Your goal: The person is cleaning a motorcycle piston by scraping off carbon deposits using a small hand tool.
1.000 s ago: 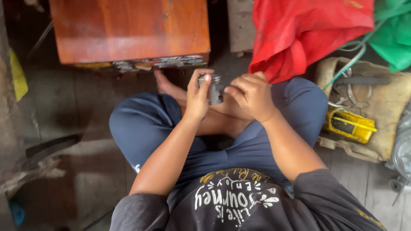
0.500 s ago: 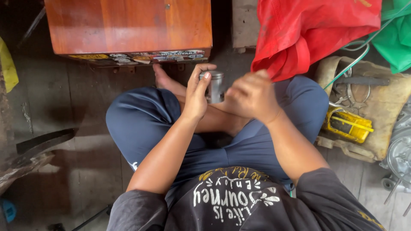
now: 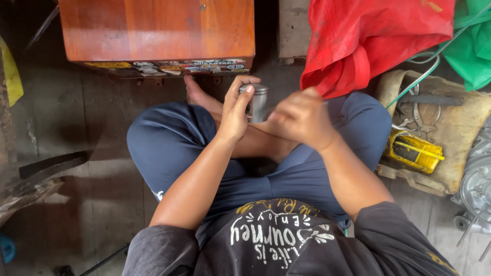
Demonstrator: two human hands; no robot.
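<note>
Grey metal, a short cylinder (image 3: 257,102), sits upright in my left hand (image 3: 235,115) in the head view, the fingers (image 3: 244,92) wrapped round its near side and closed on it. My right hand (image 3: 302,118) is just beside that grip, on its right, blurred, so I cannot tell whether its fingers are shut on the part or only brushing its side. Both hands hang over my crossed legs, with a bare foot (image 3: 197,94) just past the grip on the left.

Beyond the grip stands a wooden box (image 3: 156,30) with stickers along its lower edge. Right of the grip and a little beyond it lies a red cloth (image 3: 368,41), and further right a green one (image 3: 473,46). Well to the right, on a worn mat (image 3: 455,153), rest a yellow tool (image 3: 414,151) and some pliers (image 3: 411,112).

I judge the step in hand to be working on the cylinder's side while the left hand steadies it. Any next move would call for the left grip to hold the part upright so the right hand can act cleanly
</note>
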